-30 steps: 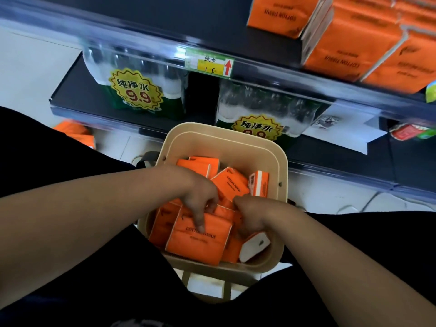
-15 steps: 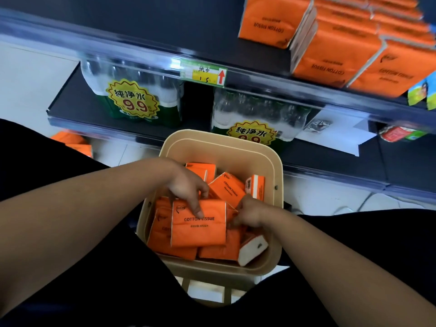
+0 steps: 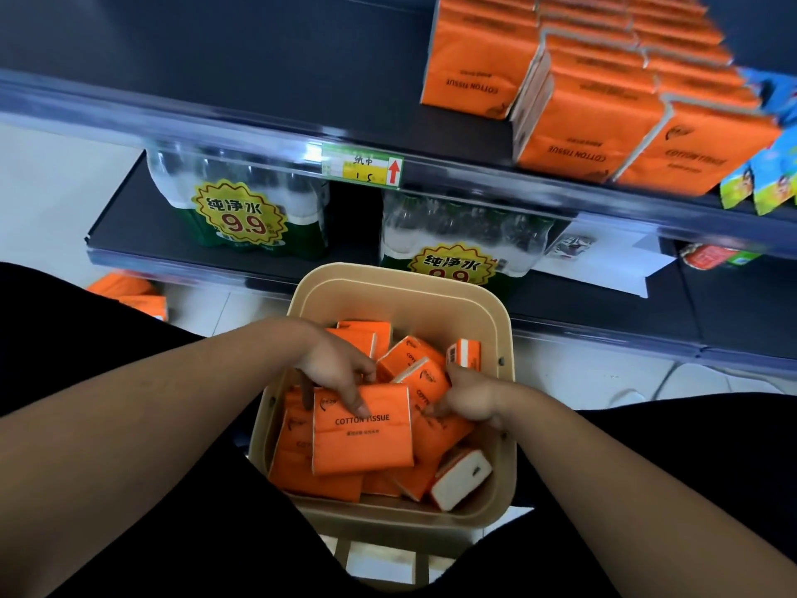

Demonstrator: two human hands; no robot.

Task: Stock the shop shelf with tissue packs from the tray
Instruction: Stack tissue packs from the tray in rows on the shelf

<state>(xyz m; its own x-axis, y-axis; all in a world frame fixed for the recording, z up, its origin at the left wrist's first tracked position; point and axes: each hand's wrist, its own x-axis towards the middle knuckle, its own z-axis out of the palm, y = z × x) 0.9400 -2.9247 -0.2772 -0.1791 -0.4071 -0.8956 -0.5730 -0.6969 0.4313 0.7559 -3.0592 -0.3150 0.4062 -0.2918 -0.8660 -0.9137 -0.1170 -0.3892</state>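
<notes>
Lifting one tissue pack (image 3: 362, 438) off the tray (image 3: 502, 321) pile, I now grip its top edge in the fingers (image 3: 356, 401) of my left hand (image 3: 334, 371), my right hand (image 3: 472, 397) pinching a second pack (image 3: 425, 379); the shelf (image 3: 258, 49) comes next.

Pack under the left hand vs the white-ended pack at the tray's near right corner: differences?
The left hand grips the top pack; no hand touches the corner pack. The top pack shows its broad orange COTTON TISSUE face; the corner pack is tipped, showing a white end. Both are orange-wrapped and in the tray.
</notes>
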